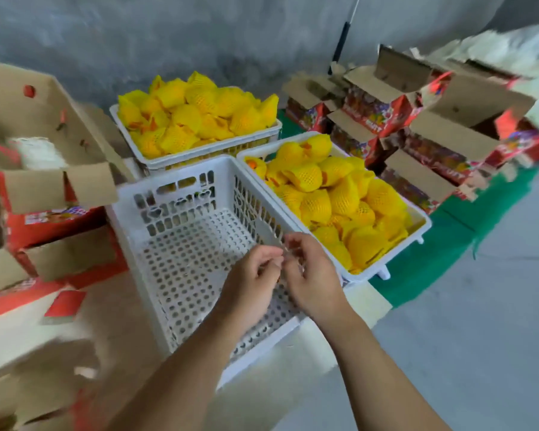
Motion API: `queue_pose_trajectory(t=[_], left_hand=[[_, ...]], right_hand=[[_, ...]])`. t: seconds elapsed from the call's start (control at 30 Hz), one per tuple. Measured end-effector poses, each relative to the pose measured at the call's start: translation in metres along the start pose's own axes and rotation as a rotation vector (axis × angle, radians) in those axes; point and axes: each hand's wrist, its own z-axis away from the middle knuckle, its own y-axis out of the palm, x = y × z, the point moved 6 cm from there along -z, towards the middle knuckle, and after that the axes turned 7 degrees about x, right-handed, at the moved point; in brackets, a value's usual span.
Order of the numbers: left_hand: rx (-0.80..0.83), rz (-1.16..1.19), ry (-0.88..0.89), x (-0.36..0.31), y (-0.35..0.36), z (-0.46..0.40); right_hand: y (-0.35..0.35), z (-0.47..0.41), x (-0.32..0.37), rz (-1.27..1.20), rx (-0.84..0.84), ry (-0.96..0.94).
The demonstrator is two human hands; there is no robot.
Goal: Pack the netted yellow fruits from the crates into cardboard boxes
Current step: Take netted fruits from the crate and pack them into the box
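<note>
Grey concrete floor (479, 306) and wall surround your station, with a green mat (442, 244) under the goods. Opened red-printed cardboard boxes (433, 141) stand stacked to your right, and a larger open cardboard box (41, 126) sits on your left. Three white plastic crates lie ahead: the near crate (181, 237) is empty, while the far crate (196, 150) and the right crate (386, 265) are heaped with netted yellow fruits (333, 197). Your left hand (252, 281) and right hand (311, 275) meet above the empty crate, fingertips pinched together on something thin and see-through; what it is you cannot tell from this blurred view.

Judging by the foam sleeves, each fruit should feel fairly light, cushioned and grippy, yet bruisable underneath. Cup one around its widest part with your whole palm instead of pulling it up by the loose net ends, which would likely slip off.
</note>
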Motion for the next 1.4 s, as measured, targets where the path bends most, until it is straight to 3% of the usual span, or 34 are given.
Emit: queue_pose_trajectory(t=[0.07,0.1,0.2,0.27,0.43,0.57,0.67,0.73,0.83,1.07,1.3,1.4], left_hand=[[-0.004,-0.004,-0.059,0.01,0.023,-0.01],[-0.014,-0.011,-0.074,0.013,0.032,-0.013],[0.005,-0.057,-0.074,0.013,0.057,-0.024],[0.016,-0.072,-0.065,0.004,0.067,-0.032],[0.06,-0.032,-0.068,-0.009,0.092,-0.046],[0.026,-0.018,-0.077,-0.008,0.098,-0.046],[-0.008,0.072,-0.058,-0.015,0.095,-0.048],[0.017,0.194,-0.013,-0.027,0.094,-0.053],[0.014,0.301,0.039,-0.04,0.083,-0.06],[-0.05,0.451,-0.08,-0.013,0.032,-0.041],[-0.347,0.589,-0.127,0.009,-0.029,0.006],[-0.259,0.563,-0.219,0.02,-0.044,0.033]], right_hand=[[-0.038,-0.017,-0.045,0.33,-0.074,0.128],[-0.057,-0.024,-0.068,0.472,-0.084,0.278],[-0.089,-0.042,-0.125,0.704,0.156,0.717],[-0.087,-0.052,-0.14,0.793,0.313,0.727],[-0.1,-0.065,-0.154,0.825,0.328,0.647],[-0.122,-0.055,-0.149,0.519,0.149,0.614],[-0.128,-0.042,-0.123,0.048,-0.021,0.481],[-0.114,-0.042,-0.091,-0.316,0.067,0.314],[-0.079,-0.044,-0.056,-0.568,0.275,0.149],[-0.015,-0.035,-0.037,-0.696,0.374,0.181],[0.045,-0.02,0.017,-0.718,0.476,0.232],[0.07,-0.006,0.044,-0.723,0.473,0.184]])
